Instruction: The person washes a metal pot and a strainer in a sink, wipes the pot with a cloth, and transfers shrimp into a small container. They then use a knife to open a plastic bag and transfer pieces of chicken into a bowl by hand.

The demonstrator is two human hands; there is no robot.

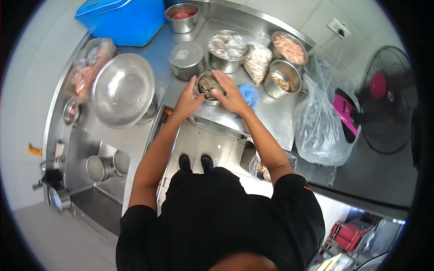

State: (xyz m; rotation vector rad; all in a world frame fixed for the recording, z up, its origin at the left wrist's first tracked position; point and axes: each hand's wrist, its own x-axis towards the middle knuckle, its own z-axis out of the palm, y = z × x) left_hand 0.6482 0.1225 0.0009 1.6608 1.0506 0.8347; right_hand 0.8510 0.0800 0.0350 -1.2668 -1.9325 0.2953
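Observation:
A small round metal pot (210, 102) stands near the front edge of the steel counter, filled with greyish-brown pieces (207, 85) whose kind is unclear. My left hand (189, 101) lies along the pot's left side, fingers stretched out and thumb at the rim. From the right, my right hand (230, 94) reaches over the rim with fingers spread and thumb apart, overlapping the contents. Just behind the pot is a lidded metal pot (186, 61). A blue cloth (249, 95) lies right of my right hand.
Behind are metal pots of food (227, 52) and a filled plastic bag (258, 64). A large metal colander (123, 90) sits left, above the sink (97, 198). Clear plastic bags (321, 126) and a fan (384, 99) stand right; a blue box (124, 22) is at the back.

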